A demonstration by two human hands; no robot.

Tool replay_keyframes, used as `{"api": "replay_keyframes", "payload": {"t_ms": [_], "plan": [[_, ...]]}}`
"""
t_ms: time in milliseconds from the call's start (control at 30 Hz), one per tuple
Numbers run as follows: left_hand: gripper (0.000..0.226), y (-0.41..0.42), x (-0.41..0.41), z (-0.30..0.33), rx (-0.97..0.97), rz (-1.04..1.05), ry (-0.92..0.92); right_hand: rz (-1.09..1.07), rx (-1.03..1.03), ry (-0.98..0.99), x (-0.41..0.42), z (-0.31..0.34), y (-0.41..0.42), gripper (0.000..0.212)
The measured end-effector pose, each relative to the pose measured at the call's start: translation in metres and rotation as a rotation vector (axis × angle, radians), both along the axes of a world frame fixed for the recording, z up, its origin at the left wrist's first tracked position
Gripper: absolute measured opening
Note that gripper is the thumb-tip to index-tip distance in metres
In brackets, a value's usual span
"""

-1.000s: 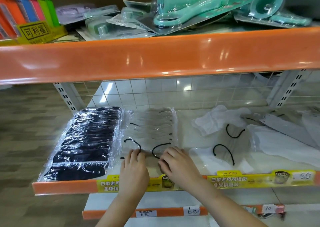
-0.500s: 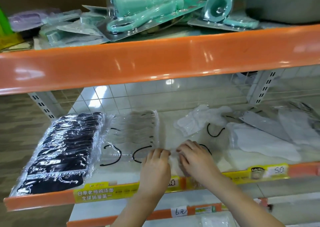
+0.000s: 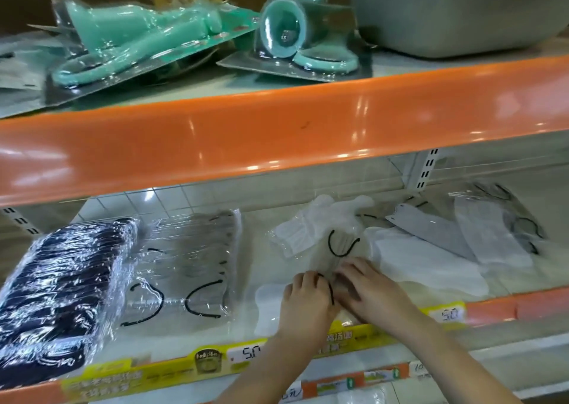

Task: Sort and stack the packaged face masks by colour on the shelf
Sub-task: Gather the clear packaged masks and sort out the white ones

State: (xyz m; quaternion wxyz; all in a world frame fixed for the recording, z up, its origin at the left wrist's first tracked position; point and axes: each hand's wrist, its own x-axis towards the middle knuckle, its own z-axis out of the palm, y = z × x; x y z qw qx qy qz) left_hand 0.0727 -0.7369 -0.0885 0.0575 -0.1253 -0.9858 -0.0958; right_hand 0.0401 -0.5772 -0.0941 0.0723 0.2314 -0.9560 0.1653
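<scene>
Two hands on one clear-wrapped white mask pack at the front middle of the lower shelf — left hand w/ fingers curled onto it, right hand fingers bent, pressing beside; whether either pinches the film, can't tell. Black ear loop shows btwn them. Left: stack of white packs, then black mask stack at far left. Right — loose white packs & grey ones. Upper shelf: teal blister-packed items, grey tub.

Place: a shop.
Evidence: orange-edged shelf, price tags on its front edge, packaged goods on display.
</scene>
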Motion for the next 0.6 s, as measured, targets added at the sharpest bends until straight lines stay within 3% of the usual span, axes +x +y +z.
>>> {"api": "replay_keyframes", "payload": {"t_ms": [167,367,467,533,600], "plan": [[0.067,0.007,-0.007,-0.002,-0.109,0.026,0.001,0.080,0.015,-0.018,-0.005,-0.002,0.010,0.053],[0.085,0.012,-0.009,0.013,-0.181,0.018,-0.154,0.163,0.048,-0.077,-0.013,-0.001,0.017,0.074],[0.077,0.015,-0.013,0.021,-0.144,0.085,-0.225,0.158,0.049,-0.008,-0.014,-0.003,0.016,0.062],[0.076,0.013,-0.012,0.019,-0.155,0.063,-0.063,0.163,0.028,0.036,-0.013,-0.004,0.014,0.051],[0.064,0.013,-0.009,0.011,-0.178,0.042,-0.050,0.150,-0.001,0.098,-0.011,-0.004,0.010,0.040]]}}
